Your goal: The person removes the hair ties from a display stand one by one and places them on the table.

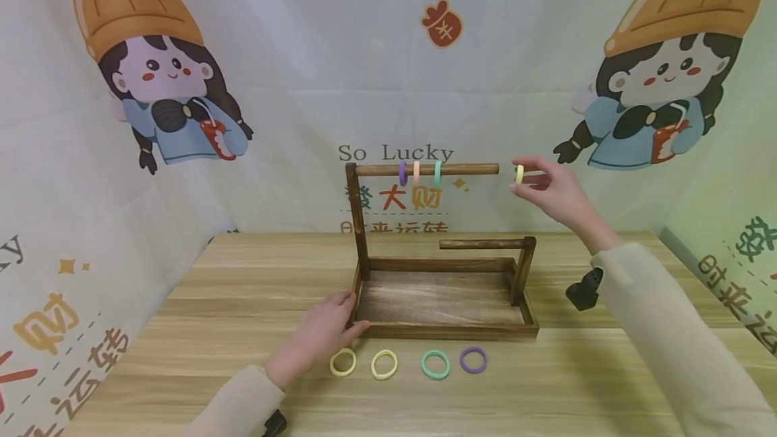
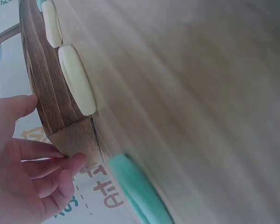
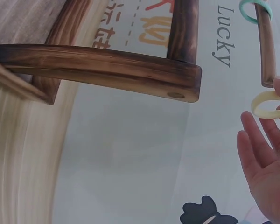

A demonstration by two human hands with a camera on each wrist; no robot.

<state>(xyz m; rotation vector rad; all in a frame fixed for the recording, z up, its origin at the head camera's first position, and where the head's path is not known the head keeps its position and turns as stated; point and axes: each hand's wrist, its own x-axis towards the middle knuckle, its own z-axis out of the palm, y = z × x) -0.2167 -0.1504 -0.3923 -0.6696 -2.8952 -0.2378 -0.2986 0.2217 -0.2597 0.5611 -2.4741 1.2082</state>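
My right hand [image 1: 555, 191] pinches a yellow ring [image 1: 519, 175] between thumb and fingers, just off the free right end of the upper wooden bar [image 1: 470, 169]. In the right wrist view the held ring [image 3: 267, 110] is near the bar's tip, apart from it. A purple ring [image 1: 403, 173], a pink ring [image 1: 416, 172] and a green ring [image 1: 438, 173] hang on that bar. My left hand [image 1: 318, 332] grips the front left corner of the wooden stand's tray [image 1: 449, 331], thumb on one side and fingers on the other, as the left wrist view shows.
In front of the tray lie two yellow rings [image 1: 384, 365], a green ring [image 1: 435, 365] and a purple ring [image 1: 473, 360]. Another green ring [image 2: 139, 189], hidden in the head view, lies near my left hand. A lower bar [image 1: 479, 244] juts left from the right post [image 1: 523, 272].
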